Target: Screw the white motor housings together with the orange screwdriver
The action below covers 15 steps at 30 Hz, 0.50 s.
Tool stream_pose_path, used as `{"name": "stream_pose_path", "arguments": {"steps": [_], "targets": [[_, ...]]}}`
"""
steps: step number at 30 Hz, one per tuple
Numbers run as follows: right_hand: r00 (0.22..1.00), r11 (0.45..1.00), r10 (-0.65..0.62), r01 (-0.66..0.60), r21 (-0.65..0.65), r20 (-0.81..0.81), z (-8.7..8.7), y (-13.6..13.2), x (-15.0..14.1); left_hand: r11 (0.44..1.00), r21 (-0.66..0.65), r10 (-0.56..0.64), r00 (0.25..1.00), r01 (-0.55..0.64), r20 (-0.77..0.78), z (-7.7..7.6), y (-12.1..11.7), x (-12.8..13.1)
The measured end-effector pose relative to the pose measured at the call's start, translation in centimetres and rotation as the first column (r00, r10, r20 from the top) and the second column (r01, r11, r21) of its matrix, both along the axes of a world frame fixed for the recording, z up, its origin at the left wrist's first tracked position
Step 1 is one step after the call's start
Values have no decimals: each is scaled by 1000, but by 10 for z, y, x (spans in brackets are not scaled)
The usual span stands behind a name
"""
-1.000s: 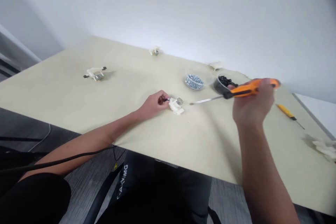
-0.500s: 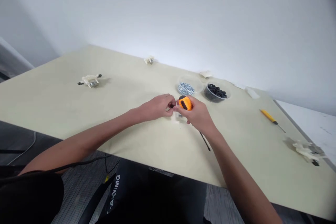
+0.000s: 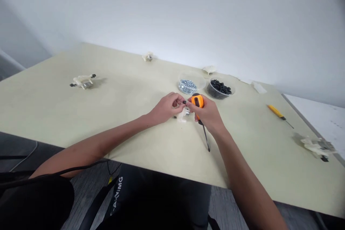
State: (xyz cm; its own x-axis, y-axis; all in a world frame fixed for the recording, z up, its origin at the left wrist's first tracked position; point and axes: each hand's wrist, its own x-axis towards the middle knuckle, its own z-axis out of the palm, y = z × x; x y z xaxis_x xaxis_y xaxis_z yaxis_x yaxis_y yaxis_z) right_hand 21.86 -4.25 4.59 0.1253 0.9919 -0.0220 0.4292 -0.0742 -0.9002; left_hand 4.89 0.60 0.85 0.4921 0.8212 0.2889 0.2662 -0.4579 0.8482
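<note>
My right hand (image 3: 207, 114) is shut around an orange-and-black-handled screwdriver (image 3: 197, 101), its thin shaft slanting down and toward me over the tabletop. My left hand (image 3: 167, 107) pinches a small black piece (image 3: 184, 102) between its fingertips, close to my right fingers. Just below both hands lies a white plastic part with a metal insert (image 3: 183, 116), partly hidden by them. I cannot tell whether the black piece touches the white part.
Near the far edge of the pale table (image 3: 129, 122) stand a bowl of silver screws (image 3: 187, 86) and a bowl of black pieces (image 3: 219, 88). A yellow-handled screwdriver (image 3: 276, 112) lies to the right. Similar white parts (image 3: 82, 81) (image 3: 316, 148) lie to either side.
My right hand has come in beside my left. The orange screwdriver has swung from lying level to slanting downward. My left hand has lifted the black piece slightly, and the view has shifted.
</note>
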Motion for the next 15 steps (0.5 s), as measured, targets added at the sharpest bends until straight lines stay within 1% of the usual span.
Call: {"name": "stream_pose_path", "arguments": {"steps": [3, 6, 9, 13, 15], "targets": [[1000, 1000, -20, 20, 12, -21, -2, 0, -1, 999, -35, 23, 996, -20, 89, -11, -8, 4], [999, 1000, -22, 23, 15, -49, -4, 0, -2, 997, -80, 20, 994, -11, 111, -19, -15, 9], [997, 1000, -13, 14, 11, -70, -7, 0, -2, 992, -123, 48, 988, -30, 148, -25, -20, 15], [995, 997, -49, 54, 57, -82, -14, 2, 1, 967, -242, -6, 962, 75, 274, -27, -21, 23], [995, 996, -59, 64, 60, -77, -16, 4, 3, 952, -296, 19, 956, 72, 294, -25, -21, 27]]}}
